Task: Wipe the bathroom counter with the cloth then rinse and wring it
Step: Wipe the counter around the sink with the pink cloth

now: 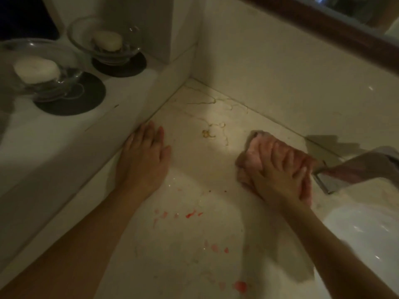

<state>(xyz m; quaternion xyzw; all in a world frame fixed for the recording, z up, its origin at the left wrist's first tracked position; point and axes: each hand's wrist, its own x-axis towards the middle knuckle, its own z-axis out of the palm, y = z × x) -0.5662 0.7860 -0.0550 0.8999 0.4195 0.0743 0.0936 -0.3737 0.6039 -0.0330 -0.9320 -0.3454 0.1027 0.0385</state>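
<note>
The pale marble surface (pixel 194 244) carries red smears (pixel 190 214) toward its near edge and a yellowish stain (pixel 208 133) nearer the back corner; neither looks wiped yet. The left hand (pixel 144 156) lies flat, fingers straight, beside the raised ledge (pixel 64 147). The right hand (pixel 282 175), fingers spread, presses the pink cloth (pixel 252 156) onto the surface just beside the faucet (pixel 356 167). A good pass, I judge, keeps the palm flat and draws the cloth leftward over the stain, then toward the smears, in overlapping strokes. On the ledge, the nearer glass bowl (pixel 69 67) and the farther glass bowl (pixel 129 46) each hold one pale soap bar (pixel 36 69).
</note>
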